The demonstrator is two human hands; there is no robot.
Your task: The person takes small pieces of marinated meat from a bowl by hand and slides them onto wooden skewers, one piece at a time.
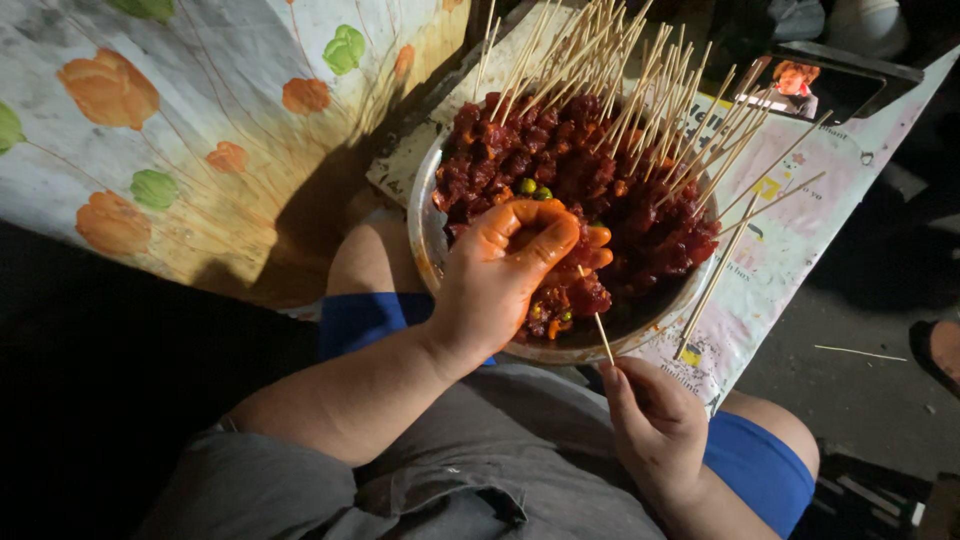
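A metal bowl (pixel 425 235) full of dark red marinated meat pieces (pixel 560 165) rests in front of my knees. Many bamboo skewers (pixel 640 90) loaded with meat lean fanned out over its far side. My left hand (pixel 505 275), stained orange with marinade, reaches into the near part of the bowl with its fingers closed on meat pieces. My right hand (pixel 655 425), below the bowl's rim, pinches the lower end of one thin bamboo skewer (pixel 598 325) that points up into the meat under my left fingers. A few green bits lie among the meat.
A flowered cloth (pixel 150 130) covers the ground at the left. Printed paper (pixel 790 240) lies under the bowl and runs to the right. A phone with a lit screen (pixel 805 85) sits at the top right. One loose skewer (pixel 860 352) lies on the dark floor at the right.
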